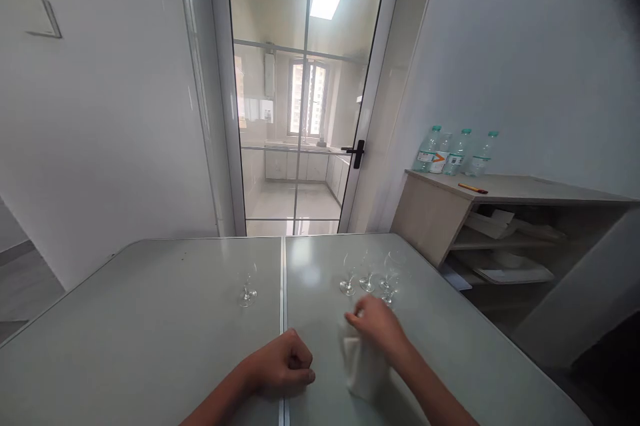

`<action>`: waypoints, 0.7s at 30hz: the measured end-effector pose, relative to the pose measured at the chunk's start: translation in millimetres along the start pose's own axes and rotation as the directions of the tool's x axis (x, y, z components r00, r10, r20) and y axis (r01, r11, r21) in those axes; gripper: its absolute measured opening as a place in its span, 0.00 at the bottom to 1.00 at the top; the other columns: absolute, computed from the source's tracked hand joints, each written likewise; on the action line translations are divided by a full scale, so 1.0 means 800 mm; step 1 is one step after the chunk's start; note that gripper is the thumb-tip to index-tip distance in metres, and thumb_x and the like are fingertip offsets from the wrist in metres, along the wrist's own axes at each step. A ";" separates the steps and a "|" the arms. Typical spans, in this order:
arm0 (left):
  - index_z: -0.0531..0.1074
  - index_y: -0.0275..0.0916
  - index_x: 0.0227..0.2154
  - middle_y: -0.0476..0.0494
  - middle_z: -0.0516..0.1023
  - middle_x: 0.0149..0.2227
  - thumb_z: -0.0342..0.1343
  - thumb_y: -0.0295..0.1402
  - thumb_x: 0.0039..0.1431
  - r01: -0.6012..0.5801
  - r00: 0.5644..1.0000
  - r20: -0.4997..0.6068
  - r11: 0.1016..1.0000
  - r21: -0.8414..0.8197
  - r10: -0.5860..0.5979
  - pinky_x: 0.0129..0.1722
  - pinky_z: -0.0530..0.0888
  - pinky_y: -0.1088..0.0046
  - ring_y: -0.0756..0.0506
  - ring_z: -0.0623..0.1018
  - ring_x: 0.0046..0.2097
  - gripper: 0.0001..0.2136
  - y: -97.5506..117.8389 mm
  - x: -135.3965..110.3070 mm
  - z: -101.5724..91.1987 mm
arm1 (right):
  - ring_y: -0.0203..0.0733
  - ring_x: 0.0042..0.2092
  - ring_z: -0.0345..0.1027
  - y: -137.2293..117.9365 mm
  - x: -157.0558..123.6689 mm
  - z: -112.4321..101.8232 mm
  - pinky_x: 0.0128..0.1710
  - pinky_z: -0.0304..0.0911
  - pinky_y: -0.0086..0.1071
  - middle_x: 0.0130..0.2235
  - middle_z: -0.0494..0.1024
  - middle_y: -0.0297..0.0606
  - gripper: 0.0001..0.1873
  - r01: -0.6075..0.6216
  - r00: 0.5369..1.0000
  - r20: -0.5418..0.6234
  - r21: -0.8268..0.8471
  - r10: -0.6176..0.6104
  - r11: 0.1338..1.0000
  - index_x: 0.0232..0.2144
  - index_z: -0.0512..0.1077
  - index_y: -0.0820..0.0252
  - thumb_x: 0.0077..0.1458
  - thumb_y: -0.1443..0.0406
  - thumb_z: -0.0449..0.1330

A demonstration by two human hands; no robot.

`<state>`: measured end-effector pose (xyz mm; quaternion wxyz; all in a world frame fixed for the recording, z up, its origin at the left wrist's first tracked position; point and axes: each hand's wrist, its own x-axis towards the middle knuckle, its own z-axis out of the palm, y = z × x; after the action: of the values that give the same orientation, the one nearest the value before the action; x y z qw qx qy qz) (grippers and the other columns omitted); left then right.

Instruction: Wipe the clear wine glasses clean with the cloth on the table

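Note:
My left hand [287,363] rests in a loose fist near the table's centre seam, with nothing visible in its curled fingers. Further right, my right hand [377,325] is closed on a white cloth [363,366], which hangs beneath it and is smeared by motion. Just beyond that hand, several clear stemmed glasses [367,281] stand close together; the nearest is partly hidden behind my fingers. A single stemmed glass [247,294] stands apart on the left half of the table.
The pale table [150,333] has a metal seam [283,279] down its middle. To the right, a wooden shelf unit [435,213] carries several plastic bottles [455,154] and an orange-and-dark stick-like item [473,189]. A glass door [300,93] stands behind the table.

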<state>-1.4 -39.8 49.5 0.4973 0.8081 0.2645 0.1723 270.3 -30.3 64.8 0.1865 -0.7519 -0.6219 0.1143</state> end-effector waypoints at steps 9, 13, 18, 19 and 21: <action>0.50 0.38 0.14 0.56 0.44 0.19 0.60 0.25 0.51 0.024 1.000 -0.007 1.000 0.015 -0.024 0.21 0.46 0.70 0.54 0.49 0.22 0.22 0.003 0.000 0.005 | 0.59 0.46 0.77 0.140 0.043 -0.006 0.42 0.67 0.39 0.43 0.83 0.53 0.29 -0.280 0.952 -0.092 0.127 0.293 0.951 0.42 0.78 0.62 0.47 0.46 0.65; 0.56 0.37 0.14 0.57 0.47 0.17 0.62 0.25 0.50 0.028 0.999 0.017 1.000 0.011 -0.028 0.21 0.48 0.71 0.55 0.51 0.22 0.19 0.001 0.001 0.004 | 0.60 0.49 0.77 0.126 0.056 0.003 0.44 0.67 0.39 0.46 0.83 0.53 0.25 -0.242 0.958 -0.115 0.175 0.264 0.954 0.44 0.80 0.61 0.55 0.49 0.59; 0.58 0.37 0.14 0.57 0.49 0.17 0.62 0.26 0.49 -0.003 0.999 0.038 1.000 -0.022 0.004 0.21 0.50 0.72 0.55 0.53 0.21 0.18 0.005 0.001 0.001 | 0.61 0.47 0.78 0.119 0.041 -0.004 0.40 0.66 0.39 0.45 0.83 0.54 0.19 -0.240 0.953 -0.159 0.132 0.260 0.962 0.34 0.83 0.57 0.57 0.56 0.55; 0.58 0.37 0.14 0.57 0.49 0.16 0.63 0.26 0.49 -0.007 0.999 0.048 1.000 -0.031 0.009 0.21 0.50 0.72 0.55 0.53 0.21 0.18 0.005 0.001 0.001 | 0.60 0.45 0.78 0.111 0.035 -0.007 0.38 0.66 0.38 0.43 0.84 0.53 0.19 -0.208 0.958 -0.173 0.128 0.229 0.970 0.31 0.83 0.56 0.58 0.55 0.54; 0.59 0.37 0.14 0.57 0.50 0.17 0.63 0.28 0.50 -0.014 0.998 0.063 0.999 -0.042 0.016 0.21 0.50 0.73 0.55 0.54 0.21 0.18 0.005 0.000 0.001 | 0.57 0.42 0.78 0.078 0.023 -0.013 0.36 0.65 0.36 0.39 0.85 0.51 0.21 -0.107 0.973 -0.188 0.158 0.136 0.982 0.28 0.82 0.54 0.58 0.53 0.53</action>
<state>0.3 -41.6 52.7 0.5206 0.8047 0.2389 0.1559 334.2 -23.3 48.9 0.2951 -0.7805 -0.5428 0.0956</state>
